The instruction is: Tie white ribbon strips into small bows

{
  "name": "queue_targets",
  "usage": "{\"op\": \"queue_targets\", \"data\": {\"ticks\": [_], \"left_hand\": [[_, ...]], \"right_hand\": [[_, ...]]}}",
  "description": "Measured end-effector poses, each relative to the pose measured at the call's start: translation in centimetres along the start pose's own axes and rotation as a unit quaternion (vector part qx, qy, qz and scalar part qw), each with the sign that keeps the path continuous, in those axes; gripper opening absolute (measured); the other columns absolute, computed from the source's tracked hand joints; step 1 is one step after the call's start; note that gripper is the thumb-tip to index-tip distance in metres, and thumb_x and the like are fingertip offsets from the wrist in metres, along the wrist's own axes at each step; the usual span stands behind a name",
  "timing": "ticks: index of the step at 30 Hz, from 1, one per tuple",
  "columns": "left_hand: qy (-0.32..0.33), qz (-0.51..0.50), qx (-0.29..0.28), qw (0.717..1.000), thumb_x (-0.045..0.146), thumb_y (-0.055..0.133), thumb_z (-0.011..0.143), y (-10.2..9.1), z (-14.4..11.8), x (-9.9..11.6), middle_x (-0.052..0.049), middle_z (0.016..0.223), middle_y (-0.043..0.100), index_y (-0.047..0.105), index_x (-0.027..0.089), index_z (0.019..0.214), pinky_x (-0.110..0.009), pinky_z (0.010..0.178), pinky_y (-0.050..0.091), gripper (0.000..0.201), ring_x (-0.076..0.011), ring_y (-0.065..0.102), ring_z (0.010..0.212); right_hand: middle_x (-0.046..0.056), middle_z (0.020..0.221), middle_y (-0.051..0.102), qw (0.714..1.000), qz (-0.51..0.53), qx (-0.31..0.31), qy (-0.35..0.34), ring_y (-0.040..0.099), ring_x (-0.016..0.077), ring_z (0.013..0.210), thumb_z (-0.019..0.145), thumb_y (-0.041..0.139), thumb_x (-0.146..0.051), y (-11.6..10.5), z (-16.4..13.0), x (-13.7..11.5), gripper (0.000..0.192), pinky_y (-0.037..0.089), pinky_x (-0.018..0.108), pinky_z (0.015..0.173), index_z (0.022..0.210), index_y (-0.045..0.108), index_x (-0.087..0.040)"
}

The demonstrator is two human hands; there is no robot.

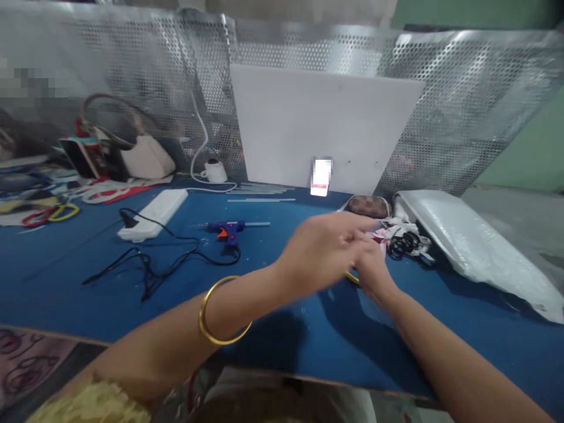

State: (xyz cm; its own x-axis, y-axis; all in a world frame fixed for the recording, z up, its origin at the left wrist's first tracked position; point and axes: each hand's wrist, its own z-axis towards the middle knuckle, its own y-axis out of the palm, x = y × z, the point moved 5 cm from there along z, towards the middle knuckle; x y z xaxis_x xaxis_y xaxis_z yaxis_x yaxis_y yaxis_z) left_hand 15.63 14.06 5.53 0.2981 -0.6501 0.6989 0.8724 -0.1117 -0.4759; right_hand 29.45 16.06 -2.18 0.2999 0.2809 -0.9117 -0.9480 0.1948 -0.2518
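My left hand, with a gold bangle on its wrist, reaches across to the right and is smeared by motion. My right hand meets it there, its fingers mostly hidden and blurred. Whether either hand holds anything does not show. A curved yellow piece peeks out below the hands; its kind is hidden. Just beyond my right hand lies a pile of black loops with white and pink scraps. To the left lies a blue glue gun with an orange trigger and a clear glue stick in its back.
A white power strip and black cord lie on the blue table. Glue sticks lie behind. A lit phone leans on a white board. A brown pouch and white plastic package lie right, a handbag left.
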Motion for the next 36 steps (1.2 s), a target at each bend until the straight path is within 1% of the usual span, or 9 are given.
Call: {"op": "queue_targets", "data": {"ticks": [3, 6, 9, 16, 19, 25, 30, 32, 36], "left_hand": [[-0.090, -0.054, 0.036, 0.994, 0.036, 0.053, 0.082, -0.8, 1.1, -4.8, -0.007, 0.098, 0.068, 0.067, 0.019, 0.098, -0.029, 0.077, 0.046, 0.028, -0.0194, 0.061, 0.087], [-0.132, -0.107, -0.069, 0.983, 0.044, 0.059, 0.075, 0.9, 0.1, -7.7, -0.005, 0.087, 0.069, 0.069, 0.018, 0.091, -0.026, 0.071, 0.045, 0.032, -0.0185, 0.061, 0.078], [-0.150, -0.141, -0.115, 0.972, 0.047, 0.061, 0.072, 2.5, -1.0, -8.7, -0.002, 0.073, 0.066, 0.069, 0.016, 0.077, -0.024, 0.064, 0.042, 0.032, -0.0159, 0.057, 0.069], [-0.164, -0.127, -0.086, 0.975, 0.049, 0.056, 0.075, 3.3, -1.6, -9.2, 0.002, 0.053, 0.049, 0.058, 0.015, 0.056, -0.021, 0.051, 0.031, 0.039, -0.0106, 0.042, 0.054], [-0.173, -0.193, -0.086, 0.962, 0.044, 0.054, 0.078, 3.5, -1.7, -9.1, 0.001, 0.055, 0.048, 0.058, 0.015, 0.057, -0.022, 0.052, 0.031, 0.036, -0.0100, 0.040, 0.055], [-0.243, -0.334, -0.033, 0.910, 0.038, 0.062, 0.072, 4.6, -2.4, -8.6, 0.000, 0.056, 0.051, 0.061, 0.014, 0.062, -0.022, 0.053, 0.035, 0.027, -0.0098, 0.043, 0.054], [-0.364, -0.510, -0.032, 0.778, 0.034, 0.072, 0.063, 6.6, -3.6, -8.7, -0.002, 0.065, 0.058, 0.062, 0.013, 0.068, -0.023, 0.059, 0.042, 0.024, -0.0103, 0.051, 0.058], [-0.388, -0.533, -0.041, 0.751, 0.033, 0.074, 0.061, 6.8, -3.8, -8.8, -0.002, 0.067, 0.059, 0.062, 0.013, 0.069, -0.023, 0.060, 0.043, 0.025, -0.0100, 0.053, 0.059], [-0.334, -0.445, -0.029, 0.830, 0.037, 0.067, 0.069, 5.4, -3.1, -8.9, 0.000, 0.062, 0.057, 0.062, 0.013, 0.069, -0.022, 0.054, 0.038, 0.024, -0.0090, 0.048, 0.055]], "right_hand": [[-0.004, 0.058, 0.055, 0.994, 0.099, 0.026, 0.046, 0.044, 0.0090, 0.052, 0.073, 0.061, -0.034, -0.4, 0.1, -0.1, 0.017, 0.036, 0.020, 0.049, 0.070, 0.057, -0.018], [-0.003, 0.058, 0.053, 0.987, 0.135, 0.002, 0.092, 0.042, 0.0090, 0.052, 0.070, 0.066, -0.034, 0.1, -0.1, 0.2, 0.019, 0.033, 0.021, 0.050, 0.067, 0.056, -0.018], [-0.002, 0.060, 0.053, 0.990, 0.096, -0.031, 0.098, 0.042, 0.0100, 0.054, 0.071, 0.065, -0.037, 0.6, -0.3, 0.4, 0.021, 0.032, 0.022, 0.050, 0.069, 0.057, -0.018], [-0.005, 0.054, 0.045, 0.994, 0.043, -0.067, 0.079, 0.035, 0.0088, 0.050, 0.071, 0.065, -0.035, 1.1, -0.5, 0.5, 0.020, 0.025, 0.022, 0.046, 0.067, 0.055, -0.018], [-0.005, 0.055, 0.046, 0.992, 0.072, -0.053, 0.087, 0.035, 0.0084, 0.050, 0.072, 0.065, -0.035, 1.0, -0.6, 0.5, 0.021, 0.025, 0.023, 0.047, 0.067, 0.055, -0.017], [-0.004, 0.057, 0.050, 0.956, 0.241, -0.023, 0.164, 0.042, 0.0088, 0.050, 0.067, 0.069, -0.037, 1.8, -1.4, 0.6, 0.025, 0.033, 0.023, 0.050, 0.065, 0.054, -0.018], [-0.005, 0.056, 0.047, 0.944, 0.291, 0.004, 0.154, 0.040, 0.0080, 0.048, 0.067, 0.070, -0.037, 2.5, -1.7, 0.7, 0.023, 0.033, 0.021, 0.046, 0.068, 0.055, -0.019], [-0.004, 0.057, 0.048, 0.949, 0.283, 0.000, 0.136, 0.040, 0.0079, 0.048, 0.068, 0.069, -0.035, 2.5, -1.6, 0.7, 0.022, 0.033, 0.021, 0.046, 0.069, 0.055, -0.019], [-0.002, 0.062, 0.052, 0.957, 0.256, -0.011, 0.136, 0.046, 0.0098, 0.054, 0.072, 0.067, -0.036, 1.8, -1.1, 0.7, 0.020, 0.037, 0.023, 0.052, 0.070, 0.058, -0.018]]}}
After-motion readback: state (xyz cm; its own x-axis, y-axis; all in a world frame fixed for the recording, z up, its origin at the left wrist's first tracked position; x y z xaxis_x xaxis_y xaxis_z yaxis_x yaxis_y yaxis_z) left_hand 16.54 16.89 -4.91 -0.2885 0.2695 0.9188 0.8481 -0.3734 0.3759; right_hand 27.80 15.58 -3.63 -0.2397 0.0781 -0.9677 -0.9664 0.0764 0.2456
